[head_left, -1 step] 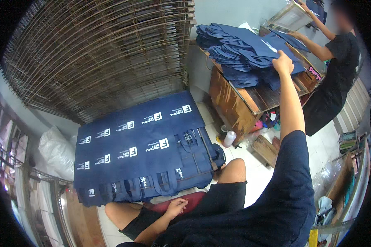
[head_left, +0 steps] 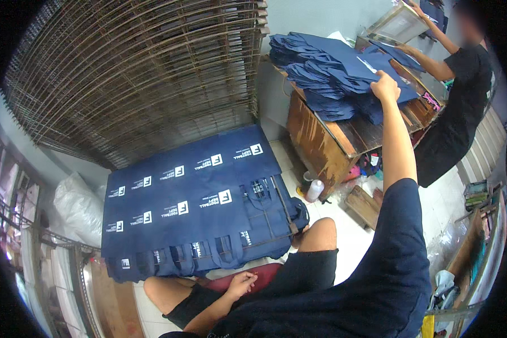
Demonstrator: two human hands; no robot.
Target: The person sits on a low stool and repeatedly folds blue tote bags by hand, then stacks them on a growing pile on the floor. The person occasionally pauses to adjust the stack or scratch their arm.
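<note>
My right hand (head_left: 385, 87) reaches out to the far right, fingers closed on the near edge of the top navy fabric bag (head_left: 349, 62). That bag has a white print, partly hidden by the hand, and lies on a thick, uneven pile of navy bags (head_left: 321, 76). My left hand (head_left: 242, 284) rests low over my lap beside a red seat (head_left: 267, 276), fingers curled in, with nothing visible in them. Before me, flat navy bags with white prints (head_left: 163, 194) lie in overlapping rows on a wire rack (head_left: 284, 203), the nearest ones showing their handles.
Hinged wire racks (head_left: 146, 73) stand raised at the back left. The pile sits on a stained wooden table (head_left: 310, 149). A co-worker (head_left: 456, 96) there holds a framed screen (head_left: 397, 25). On the floor are a white bottle (head_left: 315, 190) and a wooden block (head_left: 361, 207).
</note>
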